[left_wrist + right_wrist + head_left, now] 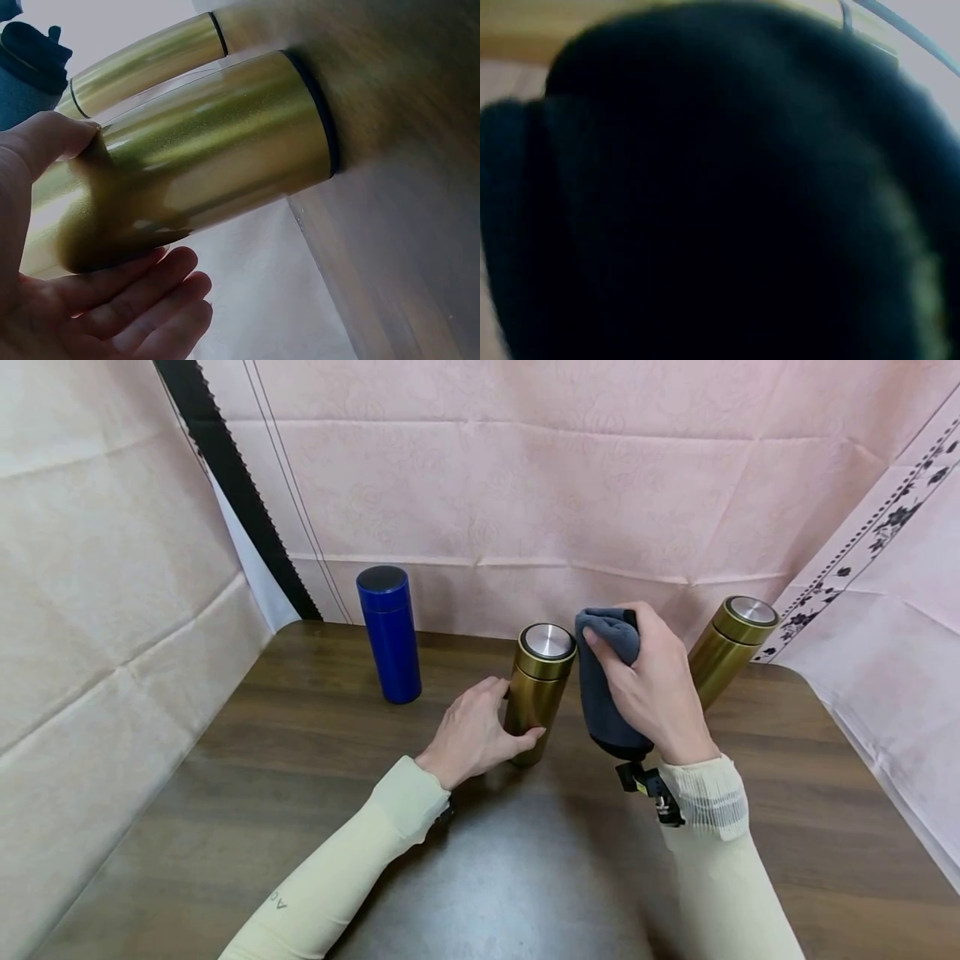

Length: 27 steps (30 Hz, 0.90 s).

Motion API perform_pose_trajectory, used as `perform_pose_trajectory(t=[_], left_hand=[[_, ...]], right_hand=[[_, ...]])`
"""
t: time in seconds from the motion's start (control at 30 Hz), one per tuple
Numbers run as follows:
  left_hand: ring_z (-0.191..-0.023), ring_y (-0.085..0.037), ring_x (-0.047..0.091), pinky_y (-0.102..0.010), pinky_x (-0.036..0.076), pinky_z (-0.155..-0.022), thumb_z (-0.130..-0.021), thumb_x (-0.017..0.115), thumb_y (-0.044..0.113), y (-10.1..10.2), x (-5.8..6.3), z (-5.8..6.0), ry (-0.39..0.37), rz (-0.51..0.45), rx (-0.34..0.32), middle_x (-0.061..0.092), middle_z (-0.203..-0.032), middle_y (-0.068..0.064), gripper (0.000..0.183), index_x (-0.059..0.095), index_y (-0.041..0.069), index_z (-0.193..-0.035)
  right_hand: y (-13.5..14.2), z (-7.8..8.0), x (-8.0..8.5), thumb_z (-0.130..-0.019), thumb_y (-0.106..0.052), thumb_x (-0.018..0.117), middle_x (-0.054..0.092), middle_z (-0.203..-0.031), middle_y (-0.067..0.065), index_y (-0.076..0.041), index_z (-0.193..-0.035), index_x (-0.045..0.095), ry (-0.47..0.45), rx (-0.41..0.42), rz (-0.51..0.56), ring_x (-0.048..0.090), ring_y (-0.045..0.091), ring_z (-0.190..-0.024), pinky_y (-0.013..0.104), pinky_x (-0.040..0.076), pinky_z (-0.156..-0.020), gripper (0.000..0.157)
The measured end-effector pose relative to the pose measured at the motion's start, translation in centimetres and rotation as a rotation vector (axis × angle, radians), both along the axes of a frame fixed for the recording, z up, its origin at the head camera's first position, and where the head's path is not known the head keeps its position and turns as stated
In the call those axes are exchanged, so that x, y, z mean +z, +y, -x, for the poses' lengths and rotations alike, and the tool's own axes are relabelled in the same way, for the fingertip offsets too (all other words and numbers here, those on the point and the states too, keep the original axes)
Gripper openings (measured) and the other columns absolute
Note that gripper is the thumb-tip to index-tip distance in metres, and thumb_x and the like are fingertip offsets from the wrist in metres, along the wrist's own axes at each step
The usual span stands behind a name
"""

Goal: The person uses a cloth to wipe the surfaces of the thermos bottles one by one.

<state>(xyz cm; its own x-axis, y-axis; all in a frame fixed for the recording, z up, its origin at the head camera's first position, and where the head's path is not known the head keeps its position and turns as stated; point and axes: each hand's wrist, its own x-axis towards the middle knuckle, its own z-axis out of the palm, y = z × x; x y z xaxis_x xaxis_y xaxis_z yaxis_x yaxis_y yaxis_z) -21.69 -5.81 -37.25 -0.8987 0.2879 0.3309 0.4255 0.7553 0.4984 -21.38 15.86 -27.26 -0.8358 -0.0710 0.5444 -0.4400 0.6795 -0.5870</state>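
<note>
A gold thermos flask (534, 702) with a silver-topped lid stands on the table, and my left hand (480, 733) holds it round its lower body. The left wrist view shows the thumb (64, 139) on one side of the flask (217, 157) and the fingers (169, 289) along the other. My right hand (654, 681) grips a folded dark grey cloth (609, 697) between thumb and fingers, just right of that flask's lid. In the right wrist view the dark cloth (727, 187) fills most of the picture, blurred.
A blue thermos flask (392, 639) stands at the back left of the brown wooden table (300, 760). Behind my right hand is a second gold flask (726, 647), partly hidden by it. Pale patterned cloth (525, 493) hangs along the back and sides.
</note>
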Motion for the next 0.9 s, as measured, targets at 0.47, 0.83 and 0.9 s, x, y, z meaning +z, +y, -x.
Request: perform_pose_trajectory(t=[0.47,0.83,0.9], left_hand=[[-0.108,-0.024,0.064,-0.038,0.057,-0.092,-0.083,0.079,0.047,0.5,-0.8,0.0,-0.128,-0.154,-0.024,0.061,-0.119,-0.003,0.063,0.057,0.008,-0.128],[-0.107,-0.020,0.064,-0.039,0.058,-0.095,-0.080,0.085,0.038,0.9,-0.6,-0.1,-0.150,-0.307,-0.018,0.059,-0.124,-0.005,0.072,0.049,0.013,-0.138],[-0.107,-0.021,0.065,-0.039,0.058,-0.095,-0.079,0.086,0.040,1.1,-0.7,-0.1,-0.141,-0.320,-0.006,0.060,-0.124,-0.005,0.074,0.050,0.013,-0.137]], right_hand=[[0.6,0.0,-2.6,-0.097,-0.050,0.065,0.069,-0.116,0.012,-0.013,-0.126,0.060,-0.159,-0.071,0.110,0.066,0.030,-0.106,0.046,0.051,-0.093,0.047],[1.8,1.2,-3.2,-0.098,-0.050,0.064,0.069,-0.114,0.011,-0.018,-0.121,0.060,-0.235,-0.011,0.025,0.064,0.029,-0.105,0.043,0.048,-0.088,0.040],[2.1,1.4,-3.3,-0.098,-0.051,0.063,0.068,-0.113,0.012,-0.017,-0.120,0.060,-0.262,0.005,0.002,0.062,0.029,-0.105,0.043,0.046,-0.088,0.041]])
